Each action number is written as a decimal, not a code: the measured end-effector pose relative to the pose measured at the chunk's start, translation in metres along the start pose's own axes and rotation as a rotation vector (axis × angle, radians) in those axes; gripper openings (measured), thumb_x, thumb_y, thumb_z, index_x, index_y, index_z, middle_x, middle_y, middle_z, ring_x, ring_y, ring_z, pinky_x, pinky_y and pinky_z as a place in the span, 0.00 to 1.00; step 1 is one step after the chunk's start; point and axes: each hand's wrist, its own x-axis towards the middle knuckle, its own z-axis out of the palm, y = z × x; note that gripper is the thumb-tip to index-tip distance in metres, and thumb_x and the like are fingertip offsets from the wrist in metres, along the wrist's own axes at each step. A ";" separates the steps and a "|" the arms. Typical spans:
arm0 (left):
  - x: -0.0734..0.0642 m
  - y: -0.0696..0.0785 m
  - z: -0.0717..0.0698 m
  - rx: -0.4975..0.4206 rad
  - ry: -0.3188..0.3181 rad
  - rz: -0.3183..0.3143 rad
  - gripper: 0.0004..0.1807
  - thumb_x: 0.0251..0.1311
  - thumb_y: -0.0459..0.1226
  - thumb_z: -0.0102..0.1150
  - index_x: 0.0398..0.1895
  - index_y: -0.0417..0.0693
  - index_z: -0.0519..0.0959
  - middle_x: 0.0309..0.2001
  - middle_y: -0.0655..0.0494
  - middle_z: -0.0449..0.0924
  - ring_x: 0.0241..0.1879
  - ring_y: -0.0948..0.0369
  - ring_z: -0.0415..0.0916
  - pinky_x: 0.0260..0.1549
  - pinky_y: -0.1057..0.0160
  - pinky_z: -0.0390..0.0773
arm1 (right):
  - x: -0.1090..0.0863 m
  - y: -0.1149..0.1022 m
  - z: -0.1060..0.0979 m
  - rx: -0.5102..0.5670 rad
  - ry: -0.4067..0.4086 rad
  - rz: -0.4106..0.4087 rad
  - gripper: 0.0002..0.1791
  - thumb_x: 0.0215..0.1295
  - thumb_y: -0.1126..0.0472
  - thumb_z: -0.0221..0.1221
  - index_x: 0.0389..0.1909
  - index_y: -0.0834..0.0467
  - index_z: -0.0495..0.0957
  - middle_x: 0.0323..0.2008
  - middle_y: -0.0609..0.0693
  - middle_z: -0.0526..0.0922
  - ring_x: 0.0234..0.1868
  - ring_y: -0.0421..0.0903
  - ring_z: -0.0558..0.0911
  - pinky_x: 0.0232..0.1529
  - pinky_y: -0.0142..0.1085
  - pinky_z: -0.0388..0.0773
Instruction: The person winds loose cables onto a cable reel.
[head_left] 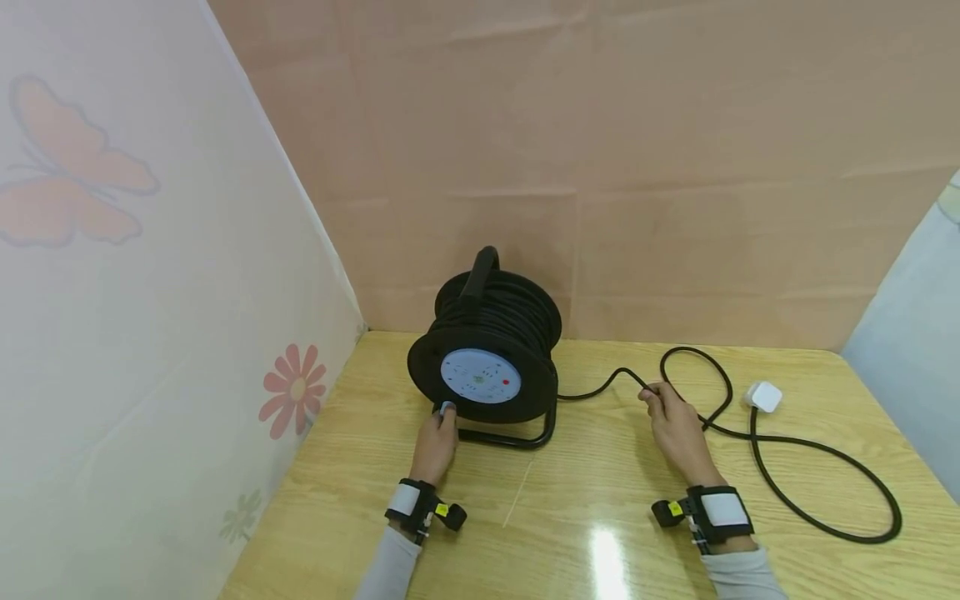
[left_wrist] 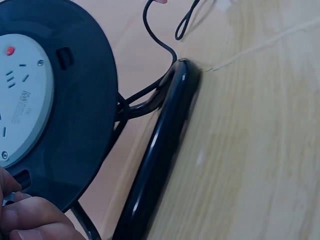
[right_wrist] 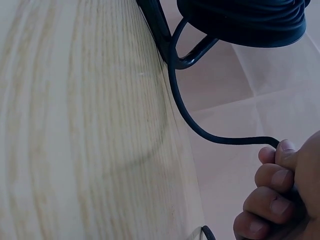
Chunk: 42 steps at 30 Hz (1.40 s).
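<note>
A black cable reel (head_left: 420,367) stands on its tubular frame on the table, its round pale socket panel (head_left: 480,375) facing forward. At the lower left rim of the disc, my left hand (head_left: 435,446) grips a small grey winding knob (head_left: 447,407), mostly covered by the fingers in the left wrist view. To the right of the reel, my right hand (head_left: 678,433) holds the black cable (head_left: 600,390) between thumb and curled fingers. From the drum the cable sags, then rises to this hand, as the right wrist view (right_wrist: 225,140) also shows.
Beyond the right hand, the cable's loose end lies in loops (head_left: 832,450) on the wooden table (head_left: 555,533), ending at a white plug (head_left: 764,396). A brown-pink sheet (head_left: 675,167) hangs behind the reel, and a printed white sheet (head_left: 150,333) borders the left side.
</note>
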 end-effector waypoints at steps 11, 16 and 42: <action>0.004 0.007 -0.015 -0.081 0.042 0.002 0.29 0.75 0.51 0.36 0.15 0.47 0.64 0.11 0.60 0.58 0.11 0.62 0.53 0.12 0.65 0.54 | -0.001 -0.001 0.002 0.017 -0.020 -0.021 0.16 0.79 0.56 0.42 0.49 0.64 0.72 0.33 0.60 0.78 0.29 0.50 0.73 0.27 0.43 0.70; 0.005 0.010 -0.019 -0.126 0.050 0.017 0.26 0.75 0.50 0.36 0.18 0.47 0.65 0.13 0.60 0.59 0.12 0.63 0.55 0.13 0.66 0.55 | -0.002 -0.002 0.001 0.034 -0.033 -0.010 0.16 0.78 0.55 0.42 0.48 0.62 0.73 0.33 0.59 0.76 0.27 0.49 0.71 0.25 0.41 0.68; 0.015 0.033 -0.040 -0.207 0.094 0.085 0.27 0.76 0.47 0.35 0.16 0.45 0.61 0.10 0.63 0.56 0.11 0.65 0.52 0.12 0.67 0.54 | -0.002 -0.008 0.007 -0.015 -0.124 -0.046 0.17 0.78 0.52 0.44 0.48 0.59 0.75 0.28 0.56 0.75 0.23 0.47 0.67 0.24 0.39 0.64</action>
